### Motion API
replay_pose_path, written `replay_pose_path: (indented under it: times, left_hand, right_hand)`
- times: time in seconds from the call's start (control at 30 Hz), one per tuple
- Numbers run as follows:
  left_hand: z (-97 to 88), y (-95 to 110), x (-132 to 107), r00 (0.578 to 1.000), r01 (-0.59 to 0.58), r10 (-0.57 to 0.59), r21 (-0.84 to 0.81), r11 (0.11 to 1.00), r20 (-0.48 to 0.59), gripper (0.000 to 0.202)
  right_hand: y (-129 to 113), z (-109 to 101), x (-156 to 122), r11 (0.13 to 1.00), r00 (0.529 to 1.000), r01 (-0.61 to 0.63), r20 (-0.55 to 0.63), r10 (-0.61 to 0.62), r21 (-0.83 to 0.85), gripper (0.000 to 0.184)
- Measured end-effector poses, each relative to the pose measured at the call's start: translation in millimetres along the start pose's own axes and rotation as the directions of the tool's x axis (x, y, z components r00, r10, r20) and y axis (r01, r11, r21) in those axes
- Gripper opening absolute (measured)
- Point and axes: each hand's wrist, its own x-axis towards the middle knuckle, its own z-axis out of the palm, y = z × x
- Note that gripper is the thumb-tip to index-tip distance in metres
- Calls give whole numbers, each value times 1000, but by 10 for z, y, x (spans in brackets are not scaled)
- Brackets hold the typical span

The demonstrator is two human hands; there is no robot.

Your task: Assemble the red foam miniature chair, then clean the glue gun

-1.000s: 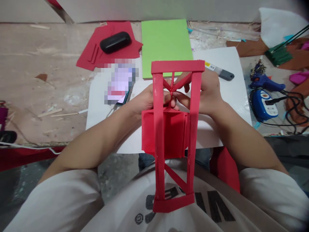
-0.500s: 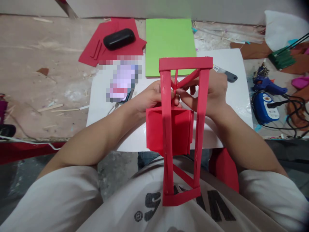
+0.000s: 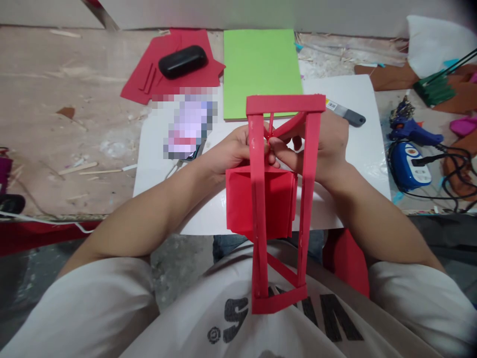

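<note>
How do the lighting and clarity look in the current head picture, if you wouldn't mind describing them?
In the head view: soft light with a faint shadow on the white sheet beside the left forearm; coarse pixelation over the phone; darkened corners on the right; slightly soft detail where the left hand and right hand meet at the red frame.

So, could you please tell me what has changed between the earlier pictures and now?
The red frame has shifted slightly right in the view, and its near end sits a little higher in the picture. Nothing was visibly taken hold of or let go: the left hand and right hand stay at the frame's far part. The black case and green sheet stayed in place.
</note>
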Motion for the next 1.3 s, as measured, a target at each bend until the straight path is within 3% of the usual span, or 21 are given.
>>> replay_pose_path:
  times: [0.2,0.37,0.5,0.7,0.83,0.93,1.03,1.13,1.3]
  left_hand:
    - [-14,-12,41,998,-33,33,-10,999,52,43]
    - [29,20,29,1000,-14,14,19,1000,4,38]
    - [28,30,25,999,-34,33,42,999,27,40]
    - [-34,-24,60,998,-62,61,43,997,8,45]
    - [-37,-45,54,996,-84,84,32,996,-1,45]
    - [-35,-48,48,994,-107,108,37,994,-7,41]
    - [-36,-43,50,993,-115,115,31,993,-9,44]
    - [-18,-32,48,994,-111,111,8,994,-5,47]
    - [35,-3,28,992,-122,122,3,992,15,47]
  right_hand:
    - [71,34,-24,980,988,150,-27,-155,-132,31]
    - [54,46,-20,937,941,299,-109,-321,-183,13]
    - [-14,13,4,917,920,343,-126,-372,-204,6]
    - [-77,-56,1,945,977,204,-4,-212,-256,7]
    - [-102,-53,47,961,959,272,-63,-275,-54,5]
    - [-138,-40,67,965,965,254,-90,-248,65,6]
    - [-162,-28,51,986,990,131,-56,-126,103,3]
    - [-165,-8,32,994,1000,-2,-20,4,109,14]
    - [-178,30,38,976,994,-98,-33,106,194,28]
